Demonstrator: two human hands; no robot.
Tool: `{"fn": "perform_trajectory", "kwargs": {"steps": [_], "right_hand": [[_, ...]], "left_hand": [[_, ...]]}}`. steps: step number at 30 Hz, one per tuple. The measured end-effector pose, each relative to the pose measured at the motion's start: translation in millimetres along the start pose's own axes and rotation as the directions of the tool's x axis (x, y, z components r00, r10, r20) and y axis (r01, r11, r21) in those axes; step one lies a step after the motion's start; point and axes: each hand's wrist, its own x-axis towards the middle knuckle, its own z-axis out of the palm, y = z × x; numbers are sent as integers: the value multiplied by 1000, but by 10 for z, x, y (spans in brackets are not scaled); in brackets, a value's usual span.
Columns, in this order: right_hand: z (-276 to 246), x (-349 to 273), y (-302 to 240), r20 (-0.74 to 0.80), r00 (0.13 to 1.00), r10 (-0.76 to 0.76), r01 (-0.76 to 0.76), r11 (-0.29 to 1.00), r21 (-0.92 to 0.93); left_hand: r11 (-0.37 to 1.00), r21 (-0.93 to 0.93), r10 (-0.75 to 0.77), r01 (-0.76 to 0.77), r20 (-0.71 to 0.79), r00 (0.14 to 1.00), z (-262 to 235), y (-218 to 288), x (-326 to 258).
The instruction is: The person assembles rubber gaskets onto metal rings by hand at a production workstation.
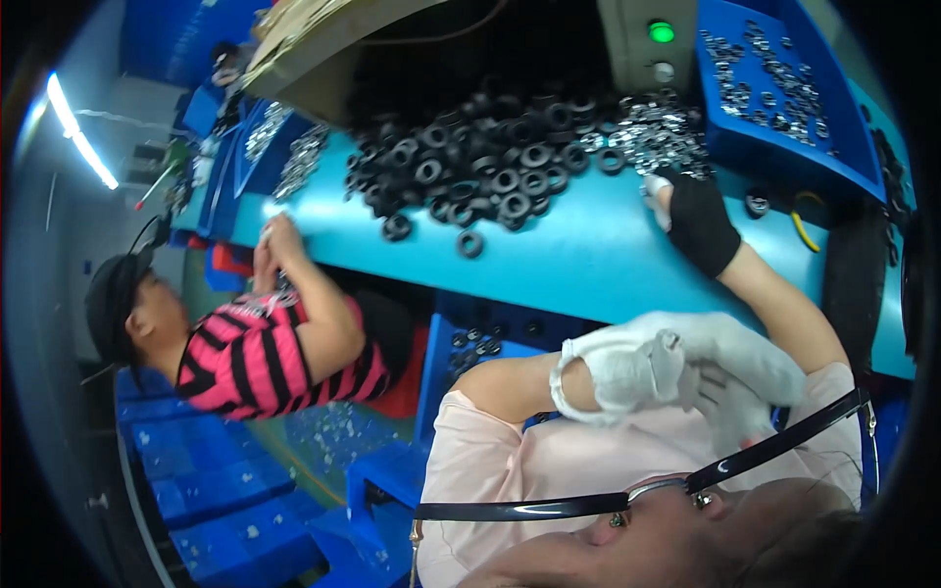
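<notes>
Two piles sit on the counter point(588, 257): black rings point(490, 162) to the left, silver rings point(659, 132) to the right. My white-gloved left hand point(676, 370) lies slack and empty on my right forearm. My black-gloved right hand point(698, 223) is nearer, its fingertips at the silver pile's near edge; I cannot tell its grip.

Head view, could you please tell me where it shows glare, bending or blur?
Head view: the white strip light at upper left blows out; the turquoise bench top bows with the fisheye; the heap of black rings reads fairly sharp; the black spectacle frame nearest the lens is soft.
</notes>
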Motion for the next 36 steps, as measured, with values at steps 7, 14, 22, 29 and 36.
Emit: {"fn": "perform_trajectory", "kwargs": {"steps": [7, 14, 22, 29, 36], "right_hand": [[156, -52, 49, -128, 991, -33, 35, 999, 14], [72, -12, 24, -134, 991, 21, -17, 1000, 25], [138, -4, 58, -175, 984, -30, 37, 999, 35], [139, 40, 23, -155, 988, 3, 5, 999, 54], [138, -14, -3, -194, 981, -19, 62, 974, 216]], "left_hand": [[983, -183, -7, 22, 82, 997, -85, -96, 185], [970, -240, 50, -27, 91, 995, -2, -189, 112], [948, -298, 133, -111, 53, 990, -209, -317, 192], [960, -211, 215, -185, 130, 968, -112, -544, 411], [975, 215, -68, 51, 73, 995, -528, -242, 276]]}}
